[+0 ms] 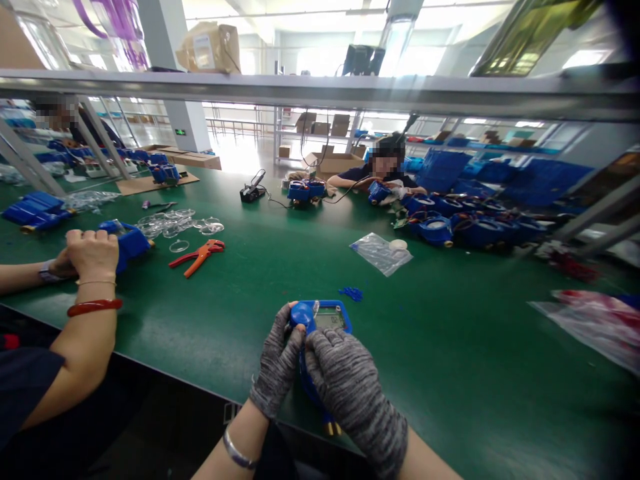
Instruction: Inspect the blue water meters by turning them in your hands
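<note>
Gloved fingers [326, 343] hold a blue meter [308, 319] between them.

So the blue device [306, 319] is sitting near the table's front edge, screen end pointing away, face up. Round blue cap [301, 313] beside a grey display [329, 321] (digits too blurry to read, sorry), brass fitting [331, 427] poking out the near end. Middle's mostly covered up.
</note>
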`<control>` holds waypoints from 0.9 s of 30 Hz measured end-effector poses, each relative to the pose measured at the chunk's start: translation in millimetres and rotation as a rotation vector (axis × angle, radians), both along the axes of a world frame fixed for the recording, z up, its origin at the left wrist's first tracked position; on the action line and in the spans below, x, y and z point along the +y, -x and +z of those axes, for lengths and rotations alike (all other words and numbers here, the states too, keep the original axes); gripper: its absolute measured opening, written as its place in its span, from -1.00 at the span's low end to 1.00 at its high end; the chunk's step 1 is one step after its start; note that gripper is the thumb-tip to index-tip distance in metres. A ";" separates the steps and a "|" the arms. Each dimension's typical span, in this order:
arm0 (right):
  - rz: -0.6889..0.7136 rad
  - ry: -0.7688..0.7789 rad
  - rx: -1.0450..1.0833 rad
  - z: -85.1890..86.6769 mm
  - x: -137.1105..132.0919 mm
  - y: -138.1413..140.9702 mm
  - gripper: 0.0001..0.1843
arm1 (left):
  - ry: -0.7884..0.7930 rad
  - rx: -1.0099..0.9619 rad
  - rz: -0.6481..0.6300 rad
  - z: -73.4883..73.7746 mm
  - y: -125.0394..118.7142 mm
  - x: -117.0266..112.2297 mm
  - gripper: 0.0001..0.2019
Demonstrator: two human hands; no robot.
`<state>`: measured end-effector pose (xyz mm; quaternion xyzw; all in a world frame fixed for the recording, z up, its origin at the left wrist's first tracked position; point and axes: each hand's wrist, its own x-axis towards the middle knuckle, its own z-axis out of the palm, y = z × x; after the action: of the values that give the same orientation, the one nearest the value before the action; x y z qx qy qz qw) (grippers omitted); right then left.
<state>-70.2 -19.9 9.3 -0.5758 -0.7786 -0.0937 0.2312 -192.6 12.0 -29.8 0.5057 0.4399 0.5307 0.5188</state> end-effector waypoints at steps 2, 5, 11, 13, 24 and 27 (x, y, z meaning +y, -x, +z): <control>0.084 -0.039 -0.027 1.4 -2.9 -3.6 -0.82 | -0.002 0.003 0.003 -0.1 0.2 -0.4 -0.53; 0.147 -0.103 -0.054 2.7 -10.3 -7.3 -0.87 | -0.003 0.003 -0.013 -1.8 0.3 -1.1 -0.53; 0.122 -0.040 -0.010 2.4 -16.5 -4.4 -0.88 | 0.006 0.036 0.033 -5.3 -3.0 -2.6 -0.50; 0.112 0.006 -0.004 1.8 -17.2 -3.6 -0.86 | 0.025 0.010 0.044 -6.1 -4.8 -3.6 -0.48; -0.212 0.119 0.780 -37.2 34.2 -118.4 -0.73 | 0.355 -0.270 -0.238 2.5 -13.2 -3.0 -0.19; -0.420 0.202 0.645 -68.0 70.6 -156.7 -0.73 | 0.424 -0.309 -0.387 16.1 -7.9 9.5 -0.18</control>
<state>86.5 50.7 -58.8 -0.7421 -0.5369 0.1238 0.3817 -184.7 21.5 -13.7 0.3742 0.3525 0.3891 0.7644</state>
